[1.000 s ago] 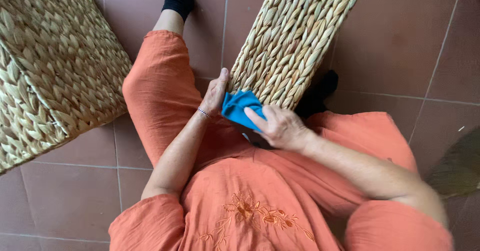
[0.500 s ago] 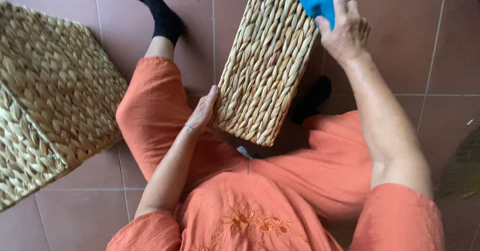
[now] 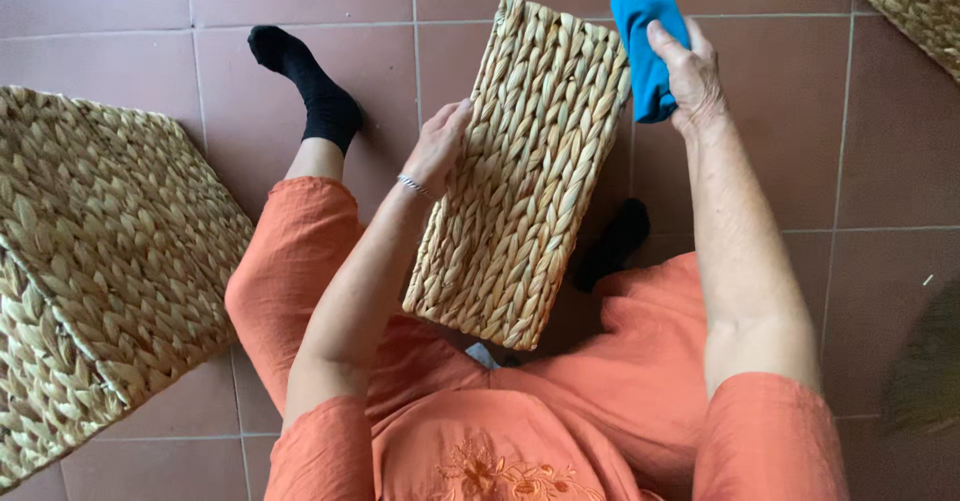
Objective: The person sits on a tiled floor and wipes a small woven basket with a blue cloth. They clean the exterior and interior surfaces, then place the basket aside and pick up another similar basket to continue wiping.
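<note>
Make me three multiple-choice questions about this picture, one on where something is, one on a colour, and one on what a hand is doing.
1. Where is the big woven basket?
A. on the floor to the person's left
B. on the person's lap
C. hanging on a wall

2. What colour is the cloth?
A. white
B. blue
C. yellow

3. What is the left hand doing?
A. lying flat on the floor
B. gripping the cloth
C. resting against the side of the narrow basket

Answers:
1. A, it sits on the tiled floor at the left edge of the view, beside the bent leg.
2. B, the cloth held in the right hand is plainly blue.
3. C, the fingers lie along the left edge of the narrow basket, which stands over the lap.
</note>
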A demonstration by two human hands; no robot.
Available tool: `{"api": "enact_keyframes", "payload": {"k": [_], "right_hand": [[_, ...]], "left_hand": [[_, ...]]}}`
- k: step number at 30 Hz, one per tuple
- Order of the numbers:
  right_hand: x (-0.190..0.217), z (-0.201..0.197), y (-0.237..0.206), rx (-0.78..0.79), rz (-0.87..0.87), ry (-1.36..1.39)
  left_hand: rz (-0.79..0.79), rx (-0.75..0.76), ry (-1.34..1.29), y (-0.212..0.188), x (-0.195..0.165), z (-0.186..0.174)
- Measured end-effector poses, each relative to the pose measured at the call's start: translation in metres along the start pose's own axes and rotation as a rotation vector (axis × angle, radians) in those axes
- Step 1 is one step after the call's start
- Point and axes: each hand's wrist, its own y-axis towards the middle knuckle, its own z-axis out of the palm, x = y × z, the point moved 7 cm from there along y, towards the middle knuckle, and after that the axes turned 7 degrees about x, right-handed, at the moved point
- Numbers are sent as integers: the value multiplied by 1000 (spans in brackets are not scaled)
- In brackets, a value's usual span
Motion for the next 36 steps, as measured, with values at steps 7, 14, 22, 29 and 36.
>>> {"api": "enact_keyframes", "payload": {"k": [7, 14, 22, 29, 36], "right_hand": [[34, 27, -35, -34, -86, 79], [129, 58, -114, -26, -350, -14], [178, 101, -232, -94, -567, -678], [178, 164, -293, 89, -839, -987], [184, 199, -301, 302, -749, -964]], "left_hand": [[132, -101, -329, -39, 4, 6], [476, -108, -365, -80, -37, -4], [501, -135, -399, -105, -13, -27], [185, -65, -503, -164, -29, -41], [399, -70, 6, -227, -89, -42]]}}
